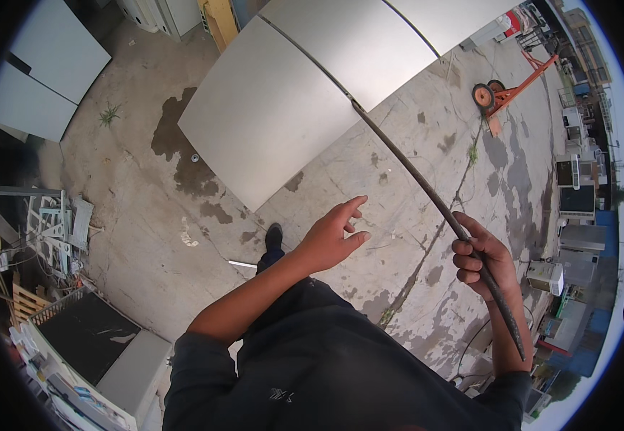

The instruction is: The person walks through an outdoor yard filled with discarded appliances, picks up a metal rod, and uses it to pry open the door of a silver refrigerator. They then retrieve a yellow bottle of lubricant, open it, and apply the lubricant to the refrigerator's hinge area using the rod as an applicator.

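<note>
A long dark metal pry bar (416, 172) slants across the view, with my right hand (481, 255) wrapped round its lower part. The bar's far end meets the near edge of a large silver-grey refrigerator (254, 122), right where a dark seam between its door panels ends. Whether the tip sits inside the seam or only against it, I cannot tell. My left hand (333, 237) hovers in front of me, holding nothing, its index finger stretched out and its thumb apart. It is near the refrigerator's closest corner but does not touch it.
An orange hand truck (502, 93) stands at the far right. Another pale refrigerator (46, 65) is at the far left. Scrap metal (53, 230) and a dark-topped appliance (89, 330) lie at the left. Cracked concrete (391, 237) with wet patches lies underfoot; several old appliances line the right.
</note>
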The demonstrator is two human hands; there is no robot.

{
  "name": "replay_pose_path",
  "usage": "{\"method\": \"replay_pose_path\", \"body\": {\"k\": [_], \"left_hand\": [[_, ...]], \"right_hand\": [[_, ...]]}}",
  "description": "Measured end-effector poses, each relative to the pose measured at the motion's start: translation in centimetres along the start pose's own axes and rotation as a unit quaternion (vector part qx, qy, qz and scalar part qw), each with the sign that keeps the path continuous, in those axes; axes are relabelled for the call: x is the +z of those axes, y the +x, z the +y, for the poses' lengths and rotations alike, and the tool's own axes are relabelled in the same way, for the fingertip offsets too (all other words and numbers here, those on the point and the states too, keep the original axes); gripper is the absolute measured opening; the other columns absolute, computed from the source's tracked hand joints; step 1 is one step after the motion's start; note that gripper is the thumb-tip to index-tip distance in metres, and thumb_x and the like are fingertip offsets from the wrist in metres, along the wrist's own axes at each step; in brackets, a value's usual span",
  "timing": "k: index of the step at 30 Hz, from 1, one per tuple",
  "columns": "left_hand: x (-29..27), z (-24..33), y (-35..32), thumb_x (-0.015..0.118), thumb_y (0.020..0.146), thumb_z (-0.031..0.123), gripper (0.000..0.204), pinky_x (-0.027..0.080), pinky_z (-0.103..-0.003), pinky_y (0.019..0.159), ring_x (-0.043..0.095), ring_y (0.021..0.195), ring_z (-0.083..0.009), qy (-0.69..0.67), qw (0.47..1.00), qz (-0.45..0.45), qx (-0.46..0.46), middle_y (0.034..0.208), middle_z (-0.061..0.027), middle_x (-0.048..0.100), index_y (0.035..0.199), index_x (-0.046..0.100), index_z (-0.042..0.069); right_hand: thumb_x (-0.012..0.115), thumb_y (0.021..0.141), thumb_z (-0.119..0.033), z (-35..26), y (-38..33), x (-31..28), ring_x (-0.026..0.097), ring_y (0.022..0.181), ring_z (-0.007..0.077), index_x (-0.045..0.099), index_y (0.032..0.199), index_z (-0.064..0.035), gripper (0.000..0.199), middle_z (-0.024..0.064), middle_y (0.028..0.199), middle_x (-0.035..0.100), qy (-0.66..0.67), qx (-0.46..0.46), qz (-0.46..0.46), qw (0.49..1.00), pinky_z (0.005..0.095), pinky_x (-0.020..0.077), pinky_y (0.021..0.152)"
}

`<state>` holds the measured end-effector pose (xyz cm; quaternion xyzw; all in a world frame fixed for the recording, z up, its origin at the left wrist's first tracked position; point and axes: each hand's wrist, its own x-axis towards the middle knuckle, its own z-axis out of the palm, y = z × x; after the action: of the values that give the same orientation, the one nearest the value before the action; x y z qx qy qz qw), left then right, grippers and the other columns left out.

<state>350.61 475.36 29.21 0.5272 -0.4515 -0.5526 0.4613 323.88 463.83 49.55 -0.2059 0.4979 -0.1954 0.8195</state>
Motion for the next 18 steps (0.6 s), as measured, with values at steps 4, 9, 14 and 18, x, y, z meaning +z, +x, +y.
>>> {"method": "replay_pose_path", "body": {"k": [4,9,14,18], "left_hand": [[2.6,10.6,1.7,0.080,0.087,0.012,0.084,0.047,-0.043,0.107,0.052,0.133,-0.0298,0.075,0.966,0.012,0.247,0.152,-0.0160,0.042,0.159,0.037,0.012],[3.2,20.5,1.5,0.085,0.076,0.010,0.093,0.051,-0.042,0.103,0.044,0.140,-0.0357,0.122,0.870,0.040,0.477,0.153,-0.0181,0.039,0.158,0.040,0.006],[0.2,27.3,2.2,0.078,0.089,0.015,0.068,0.053,-0.034,0.099,0.063,0.118,-0.0219,0.098,0.831,0.107,0.537,0.128,-0.0131,0.064,0.150,0.050,0.001],[-2.2,29.3,2.4,0.066,0.104,0.025,0.029,0.051,-0.035,0.095,0.065,0.107,-0.0198,0.048,0.883,0.138,0.446,0.107,-0.0097,0.067,0.120,0.064,0.001]], "right_hand": [[0.045,0.092,-0.003,-3.3,0.0,3.2,0.044,0.065,0.0121,0.047,0.149,0.0077,0.058,0.0143,0.102,0.053,0.123,-0.028,-0.137,0.982,0.0242,0.0352,0.048],[0.047,0.098,-0.011,-4.1,2.7,9.6,0.046,0.061,0.0118,0.059,0.115,0.0037,0.026,0.0097,0.090,0.060,0.071,-0.156,-0.080,0.982,0.0262,0.0395,0.051],[0.043,0.103,-0.024,-2.3,8.2,17.8,0.043,0.060,0.0111,0.053,0.098,-0.0063,0.021,0.0018,0.080,0.049,-0.072,-0.339,-0.139,0.928,0.0275,0.0403,0.053],[0.039,0.106,-0.031,-1.2,9.9,20.8,0.045,0.061,0.0132,0.051,0.108,-0.0066,0.028,0.0028,0.082,0.045,0.023,-0.256,-0.108,0.960,0.0305,0.0400,0.051]]}}
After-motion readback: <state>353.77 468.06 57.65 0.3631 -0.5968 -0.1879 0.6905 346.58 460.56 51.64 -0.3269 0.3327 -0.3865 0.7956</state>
